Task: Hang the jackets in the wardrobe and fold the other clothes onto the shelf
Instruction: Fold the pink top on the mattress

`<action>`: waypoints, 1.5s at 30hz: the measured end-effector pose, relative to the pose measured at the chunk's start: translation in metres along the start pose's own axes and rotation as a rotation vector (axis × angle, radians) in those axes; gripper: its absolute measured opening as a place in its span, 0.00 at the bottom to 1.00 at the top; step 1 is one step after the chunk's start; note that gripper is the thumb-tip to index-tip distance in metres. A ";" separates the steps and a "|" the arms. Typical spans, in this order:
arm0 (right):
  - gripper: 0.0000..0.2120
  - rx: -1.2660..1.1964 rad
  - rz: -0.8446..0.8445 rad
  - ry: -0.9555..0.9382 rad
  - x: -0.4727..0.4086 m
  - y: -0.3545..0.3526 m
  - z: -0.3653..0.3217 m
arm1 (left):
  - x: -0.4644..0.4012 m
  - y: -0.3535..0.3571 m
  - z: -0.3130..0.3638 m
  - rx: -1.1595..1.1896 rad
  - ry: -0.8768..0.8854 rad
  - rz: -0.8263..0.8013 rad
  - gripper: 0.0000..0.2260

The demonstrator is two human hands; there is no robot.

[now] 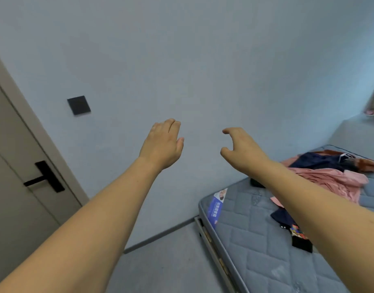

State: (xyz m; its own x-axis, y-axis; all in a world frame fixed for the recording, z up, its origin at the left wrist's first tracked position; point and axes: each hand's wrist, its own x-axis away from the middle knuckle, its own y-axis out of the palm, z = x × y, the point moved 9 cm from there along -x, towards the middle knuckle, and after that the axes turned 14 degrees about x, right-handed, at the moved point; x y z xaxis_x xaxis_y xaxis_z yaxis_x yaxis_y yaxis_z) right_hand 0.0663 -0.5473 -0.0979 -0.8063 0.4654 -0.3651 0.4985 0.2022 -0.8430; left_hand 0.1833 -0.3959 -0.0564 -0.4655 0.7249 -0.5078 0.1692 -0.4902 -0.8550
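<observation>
Facing a bare wall [203, 60], hands loose and empty: left hand [165, 144], right hand [241, 149]; clothes [334, 176] heaped on mattress [255, 240].

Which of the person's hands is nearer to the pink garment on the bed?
The right hand. It hangs up and left of the pink garment on the mattress; the left hand is farther left, before the wall.

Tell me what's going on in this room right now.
A person holds both bare arms out toward a blank wall, the left hand open and the right hand loosely curled, neither holding anything. The clothes still lie unsorted on the mattress: a pink garment, a navy garment and a dark printed piece. No wardrobe is in view.
</observation>
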 end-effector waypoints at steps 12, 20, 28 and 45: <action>0.23 0.019 -0.089 0.393 -0.037 0.041 0.323 | -0.158 0.271 0.114 0.098 0.186 -0.311 0.20; 0.25 0.071 -0.071 0.619 -0.067 0.114 0.519 | -0.266 0.485 0.163 0.280 0.201 -0.501 0.21; 0.27 0.238 -0.024 0.785 -0.056 0.257 0.747 | -0.254 0.810 0.253 0.547 0.139 -0.812 0.20; 0.30 0.663 -0.014 0.989 0.036 0.471 1.069 | -0.324 1.194 0.416 0.596 0.018 -0.639 0.28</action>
State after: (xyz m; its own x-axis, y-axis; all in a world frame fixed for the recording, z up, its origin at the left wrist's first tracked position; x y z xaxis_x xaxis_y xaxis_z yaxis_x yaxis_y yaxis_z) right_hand -0.0684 -1.3567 -0.9298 -0.0698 0.9882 -0.1362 -0.0048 -0.1369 -0.9906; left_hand 0.1752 -1.4174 -0.8685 -0.3015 0.9524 0.0443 -0.6046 -0.1550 -0.7813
